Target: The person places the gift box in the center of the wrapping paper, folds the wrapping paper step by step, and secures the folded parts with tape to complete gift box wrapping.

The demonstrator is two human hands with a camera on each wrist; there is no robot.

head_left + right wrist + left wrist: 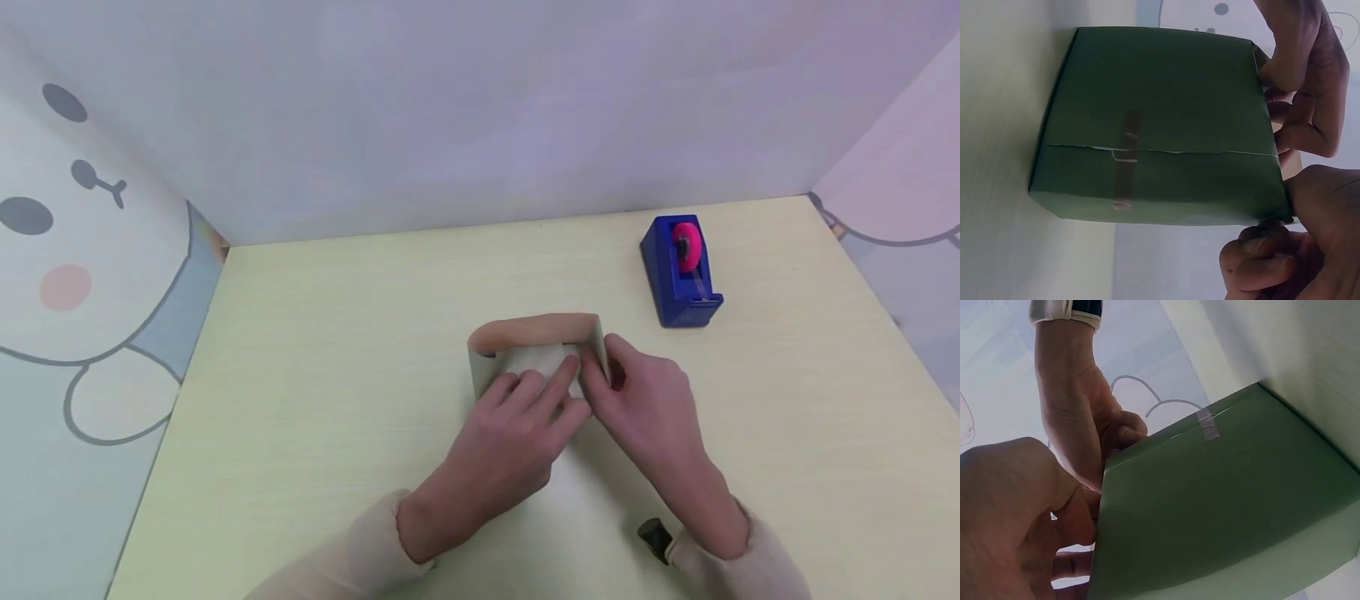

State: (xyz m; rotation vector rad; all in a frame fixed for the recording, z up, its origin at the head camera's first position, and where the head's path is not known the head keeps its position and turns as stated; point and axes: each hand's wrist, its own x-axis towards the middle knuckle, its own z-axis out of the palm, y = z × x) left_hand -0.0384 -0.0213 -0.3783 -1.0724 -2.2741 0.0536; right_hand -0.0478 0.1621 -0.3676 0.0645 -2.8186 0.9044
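Observation:
A green paper box-shaped packet [1166,94] stands on the table with its upper end unsealed. A seam runs along its side, crossed by a strip of clear tape [1125,169]. From the head view an orange-brown band of paper [532,330] shows at the top. My left hand [517,425] holds the near rim, its fingers bent over into the opening and its index finger reaching toward the right corner. At that right corner, my right hand [652,396] pinches the paper edge between thumb and curled fingers. The inside of the packet is mostly hidden by the hands.
A blue tape dispenser [678,275] with a pink core stands at the back right of the pale table [322,333]. A small black cylinder [654,537] shows beside the right cuff. White and cartoon-printed panels [90,250] border the table at the back and sides.

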